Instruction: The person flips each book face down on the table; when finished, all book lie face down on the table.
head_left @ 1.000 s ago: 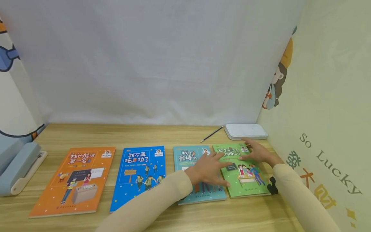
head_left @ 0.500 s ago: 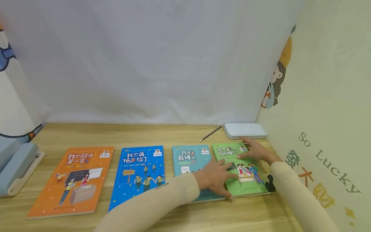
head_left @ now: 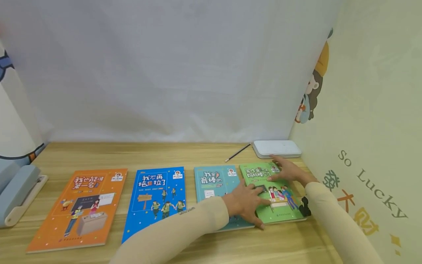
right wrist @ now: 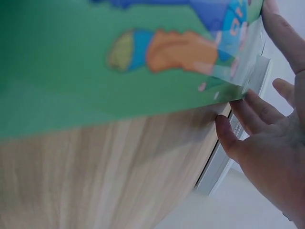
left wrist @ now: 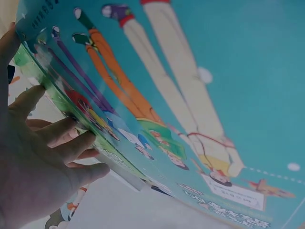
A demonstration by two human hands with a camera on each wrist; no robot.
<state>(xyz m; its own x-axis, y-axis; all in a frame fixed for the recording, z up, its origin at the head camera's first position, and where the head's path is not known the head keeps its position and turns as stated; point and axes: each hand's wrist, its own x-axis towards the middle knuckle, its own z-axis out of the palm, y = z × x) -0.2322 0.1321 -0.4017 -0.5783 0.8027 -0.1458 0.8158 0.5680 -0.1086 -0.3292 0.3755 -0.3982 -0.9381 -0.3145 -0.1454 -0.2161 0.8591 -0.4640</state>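
Observation:
The green book lies at the right of a row of books on the wooden table. Beside it is the teal book, partly hidden by my left hand. That hand spreads its fingers over the teal book's right side, fingertips at the green book's left edge. In the left wrist view, the spread fingers reach that edge. My right hand rests at the green book's upper right corner, fingers extended. The right wrist view shows its fingertips at the corner of the green cover.
To the left lie a blue book and an orange book. Behind the green book are a pencil and a white case. A small black thing is by its right edge. A wall borders the right.
My left hand has moved right across the teal book to the green book's left edge. The right hand stays at the green book's upper right corner. The head view has shifted slightly.

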